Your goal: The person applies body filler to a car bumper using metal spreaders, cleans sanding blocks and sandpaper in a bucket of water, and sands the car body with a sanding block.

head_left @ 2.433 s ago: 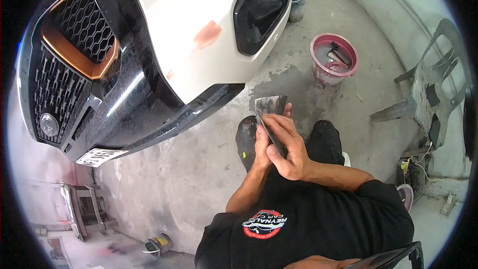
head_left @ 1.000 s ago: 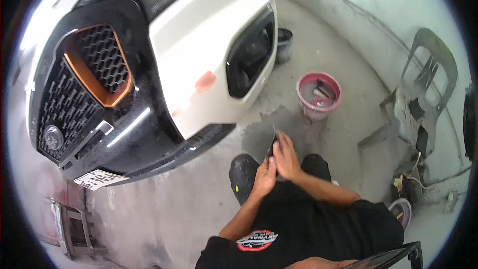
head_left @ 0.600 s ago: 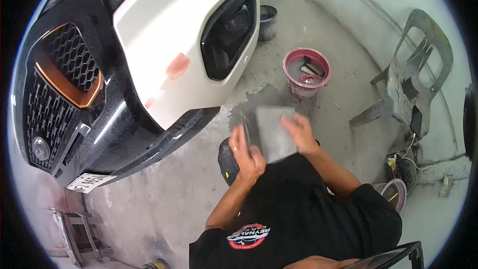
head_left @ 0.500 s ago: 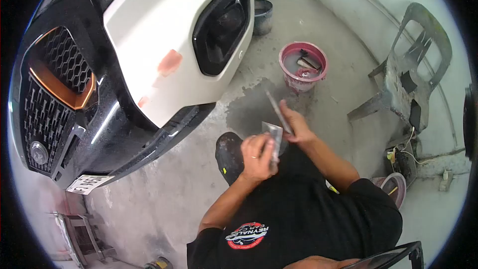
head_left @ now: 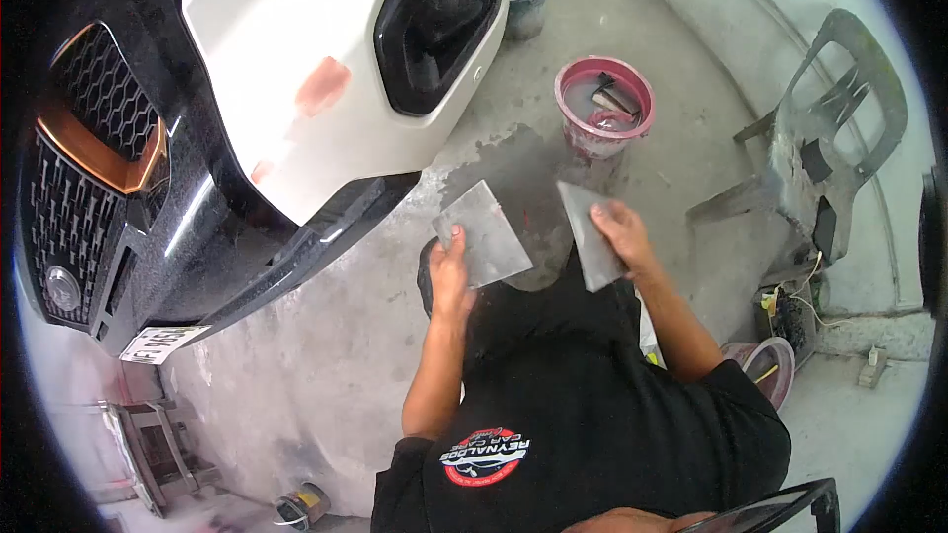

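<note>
My left hand (head_left: 451,276) grips a flat grey rectangular sheet (head_left: 489,237), its thumb lying on the upper face. A second thin grey sheet (head_left: 589,247) is tilted in my right hand (head_left: 624,235), pinched along its right side. The two sheets are apart, in front of my knees; their material is unclear. Ahead to the left is a car's white bumper (head_left: 286,20) bearing a reddish-brown patch (head_left: 323,87) and a smaller reddish spot (head_left: 262,172) lower down.
A pink bucket (head_left: 568,123) with cloudy water and several items stands ahead on wet concrete. Behind it is a dark bucket (head_left: 526,5). A dusty plastic chair (head_left: 790,158) stands right, near another tub (head_left: 785,365). A small can (head_left: 306,505) lies lower left.
My hands have moved apart, and the sheets, seen nearly edge-on and close together before, now show their flat faces. The view has shifted slightly.
</note>
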`<control>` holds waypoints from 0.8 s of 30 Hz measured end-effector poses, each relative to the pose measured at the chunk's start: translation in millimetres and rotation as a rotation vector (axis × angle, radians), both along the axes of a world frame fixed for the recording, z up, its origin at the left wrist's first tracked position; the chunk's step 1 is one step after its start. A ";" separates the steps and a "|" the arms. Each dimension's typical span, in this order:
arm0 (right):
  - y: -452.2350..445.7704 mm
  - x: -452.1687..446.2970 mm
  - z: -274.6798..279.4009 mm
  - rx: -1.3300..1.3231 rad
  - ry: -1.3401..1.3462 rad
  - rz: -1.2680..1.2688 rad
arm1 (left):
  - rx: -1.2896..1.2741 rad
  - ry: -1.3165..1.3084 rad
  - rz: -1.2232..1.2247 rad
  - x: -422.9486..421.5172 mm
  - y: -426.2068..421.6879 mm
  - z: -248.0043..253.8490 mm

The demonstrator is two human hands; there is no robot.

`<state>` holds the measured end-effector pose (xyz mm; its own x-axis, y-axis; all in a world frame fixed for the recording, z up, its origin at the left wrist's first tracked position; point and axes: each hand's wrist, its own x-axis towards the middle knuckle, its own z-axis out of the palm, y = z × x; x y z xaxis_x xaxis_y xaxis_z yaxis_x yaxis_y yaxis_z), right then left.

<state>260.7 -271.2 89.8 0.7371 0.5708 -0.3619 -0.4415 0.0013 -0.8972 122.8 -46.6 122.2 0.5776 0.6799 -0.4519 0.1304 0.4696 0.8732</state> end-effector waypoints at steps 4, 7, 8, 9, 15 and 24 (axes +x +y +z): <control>-11.7 0.1 6.7 -0.170 -0.593 -0.344 | 0.051 -0.282 -0.121 0.6 7.2 -44.1; 3.7 -32.6 31.3 -0.350 -0.955 -0.359 | -0.345 -0.216 -0.189 -3.8 2.3 -51.2; 16.4 -45.7 35.8 -0.253 -1.078 -0.392 | -0.343 -0.216 -0.190 -7.6 0.5 -57.5; 22.8 -54.7 37.7 -0.171 -1.315 -0.252 | -0.643 -0.436 -0.291 -10.0 -1.1 -72.1; 58.1 -72.3 20.3 0.225 -1.963 0.226 | -0.022 -0.289 -0.454 -32.7 -27.5 -135.3; 74.3 -6.4 -29.6 -0.443 -1.320 0.281 | -0.642 -0.257 -0.259 -99.7 27.8 -53.2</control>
<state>254.3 -196.9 60.2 0.5524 0.7750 0.3070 0.7686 -0.3309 -0.5476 23.1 -18.8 69.0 0.8249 0.1551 -0.5436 0.1343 0.8804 0.4549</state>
